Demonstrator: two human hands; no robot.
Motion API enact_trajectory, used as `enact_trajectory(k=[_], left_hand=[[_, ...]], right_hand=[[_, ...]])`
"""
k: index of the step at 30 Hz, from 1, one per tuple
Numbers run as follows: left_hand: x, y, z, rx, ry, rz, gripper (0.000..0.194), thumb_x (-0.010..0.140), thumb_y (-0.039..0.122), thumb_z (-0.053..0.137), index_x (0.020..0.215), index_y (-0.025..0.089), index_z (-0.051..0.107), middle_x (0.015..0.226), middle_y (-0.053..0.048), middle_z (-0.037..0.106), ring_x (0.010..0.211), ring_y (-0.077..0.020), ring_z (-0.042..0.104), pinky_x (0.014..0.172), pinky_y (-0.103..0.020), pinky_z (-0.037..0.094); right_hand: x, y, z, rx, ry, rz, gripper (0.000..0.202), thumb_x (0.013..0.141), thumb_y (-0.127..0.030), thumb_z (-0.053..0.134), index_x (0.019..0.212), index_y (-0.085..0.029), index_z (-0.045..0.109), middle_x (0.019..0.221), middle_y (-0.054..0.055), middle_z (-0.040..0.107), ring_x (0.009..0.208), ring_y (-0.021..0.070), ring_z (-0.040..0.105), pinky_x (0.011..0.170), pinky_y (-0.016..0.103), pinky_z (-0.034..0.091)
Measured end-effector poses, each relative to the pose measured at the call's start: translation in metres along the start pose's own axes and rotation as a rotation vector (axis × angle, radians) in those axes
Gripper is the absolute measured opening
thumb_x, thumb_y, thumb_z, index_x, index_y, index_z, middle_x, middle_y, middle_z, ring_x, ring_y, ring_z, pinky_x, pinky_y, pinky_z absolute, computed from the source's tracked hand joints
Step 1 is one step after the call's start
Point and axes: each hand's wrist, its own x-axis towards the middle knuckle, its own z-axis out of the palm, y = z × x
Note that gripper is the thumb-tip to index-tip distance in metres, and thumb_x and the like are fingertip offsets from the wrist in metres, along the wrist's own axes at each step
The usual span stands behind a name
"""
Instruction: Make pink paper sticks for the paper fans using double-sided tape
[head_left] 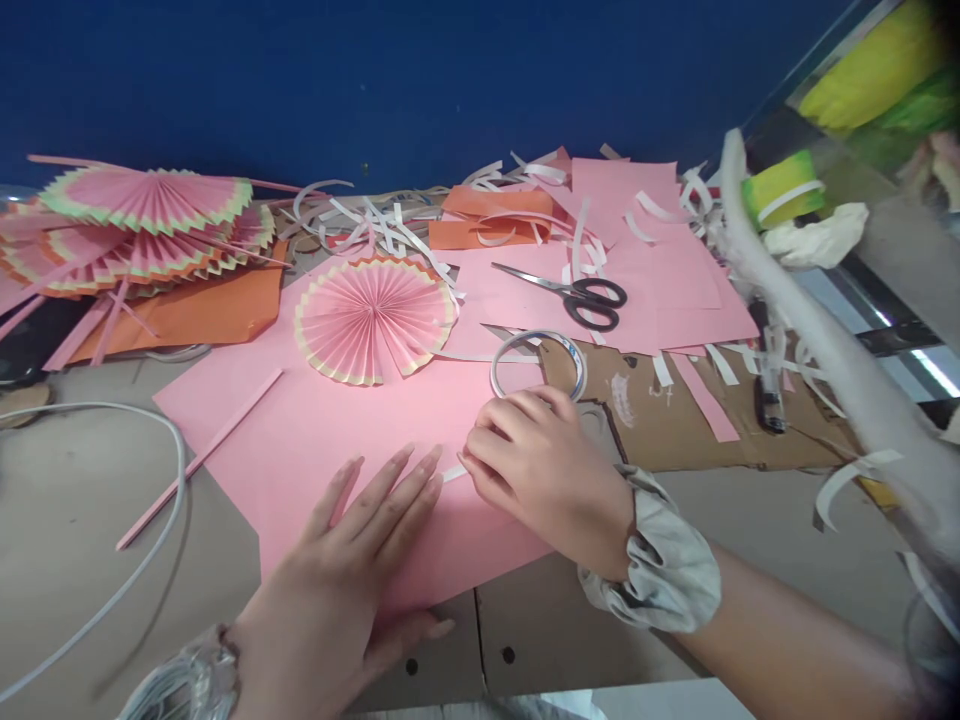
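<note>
My left hand (360, 560) lies with its fingers spread on a large pink sheet (315, 430), the thumb near the sheet's front edge. To its right, my right hand (536, 460) has its fingers curled and pressed together at the end of a short white strip (454, 473) on the sheet. The strip runs between both hands. Just behind my right hand stands a roll of tape (576, 362), partly hidden by the knuckles. A round pleated pink paper fan (375, 318) with a yellow and orange edge lies behind my left hand.
Black-handled scissors (592, 302) lie on pink sheets at the back. More pleated fans (150, 205) are piled at the back left on orange paper (202, 305). Brown cardboard (675, 425), paper scraps and a cutter (769, 385) lie right. A white cable (180, 470) curves at left.
</note>
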Motion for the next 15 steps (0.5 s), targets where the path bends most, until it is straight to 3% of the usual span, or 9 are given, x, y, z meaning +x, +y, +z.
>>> enact_trajectory(k=[3, 10, 15], left_hand=[[0.000, 0.001, -0.001, 0.004, 0.016, -0.013, 0.078, 0.085, 0.058, 0.039, 0.143, 0.009, 0.023, 0.150, -0.010, 0.021, 0.137, -0.0271, 0.021, 0.111, -0.045, 0.007], [0.024, 0.004, 0.008, -0.068, 0.035, 0.038, 0.081, 0.083, 0.065, 0.032, 0.142, 0.009, 0.025, 0.149, -0.009, 0.025, 0.137, -0.0274, 0.019, 0.112, -0.046, 0.007], [0.002, -0.001, 0.005, -0.017, 0.042, -0.039, 0.077, 0.084, 0.058, 0.039, 0.143, 0.012, 0.022, 0.150, -0.008, 0.023, 0.137, -0.0267, 0.022, 0.111, -0.045, 0.010]], right_hand=[[0.001, -0.001, -0.001, -0.010, -0.016, -0.011, 0.014, 0.087, -0.022, 0.046, 0.077, -0.019, 0.057, 0.084, 0.002, 0.057, 0.084, 0.0180, 0.048, 0.083, 0.039, 0.029], [0.001, -0.002, -0.001, 0.004, -0.027, -0.001, 0.013, 0.086, -0.021, 0.047, 0.081, -0.019, 0.058, 0.086, 0.003, 0.057, 0.085, 0.0185, 0.047, 0.086, 0.039, 0.029], [0.001, 0.001, -0.002, 0.015, -0.030, 0.008, 0.015, 0.087, -0.022, 0.045, 0.077, -0.019, 0.057, 0.084, 0.003, 0.056, 0.083, 0.0179, 0.046, 0.085, 0.038, 0.030]])
